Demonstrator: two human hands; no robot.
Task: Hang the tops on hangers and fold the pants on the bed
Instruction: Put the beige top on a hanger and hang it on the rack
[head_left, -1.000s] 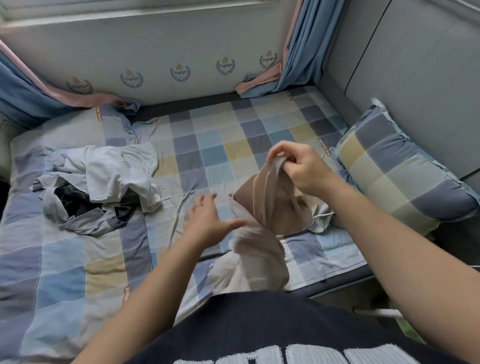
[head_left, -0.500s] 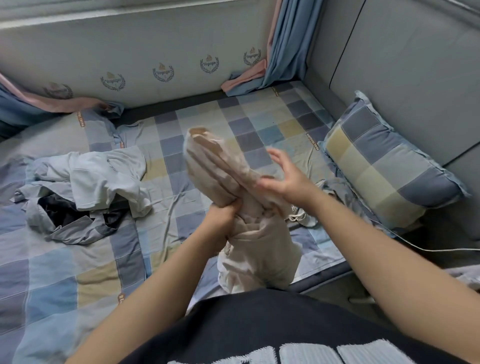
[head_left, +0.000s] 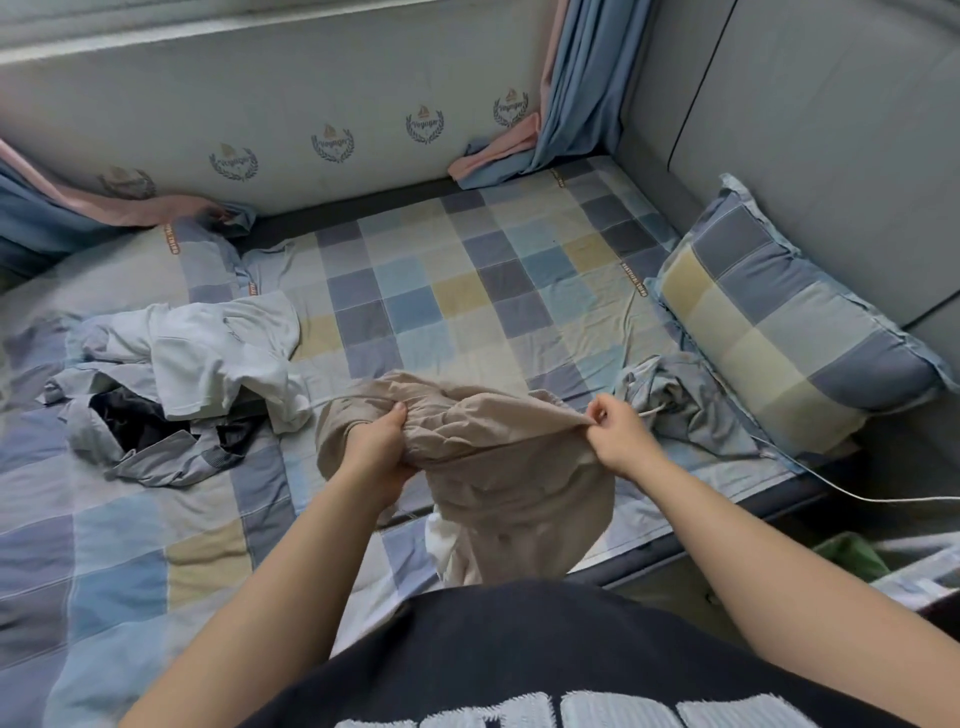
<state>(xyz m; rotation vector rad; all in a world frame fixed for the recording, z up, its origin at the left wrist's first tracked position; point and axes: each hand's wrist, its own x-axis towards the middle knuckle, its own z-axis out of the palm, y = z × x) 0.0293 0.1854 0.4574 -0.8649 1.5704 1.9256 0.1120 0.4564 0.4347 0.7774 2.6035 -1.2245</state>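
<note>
Beige pants (head_left: 498, 467) hang bunched over the near edge of the checked bed (head_left: 467, 291). My left hand (head_left: 376, 449) grips the gathered waistband on its left side. My right hand (head_left: 618, 436) pinches the waistband's right end, and the fabric stretches between both hands. The lower part of the pants drops toward my dark shirt, with white lining showing. A heap of light grey and white tops with a dark garment (head_left: 171, 384) lies on the bed to the left. A crumpled grey-blue garment (head_left: 680, 405) lies just right of my right hand.
A checked pillow (head_left: 779, 322) rests against the grey padded headboard at the right. A white cable (head_left: 857, 496) runs off the bed's right corner. Blue and pink curtains (head_left: 566, 104) hang at the back corners. Something green (head_left: 852, 556) sits on the floor at the right.
The pants were held up in a vertical bundle in my left hand; now both hands have lowered and spread apart, stretching the waistband sideways over the bed edge.
</note>
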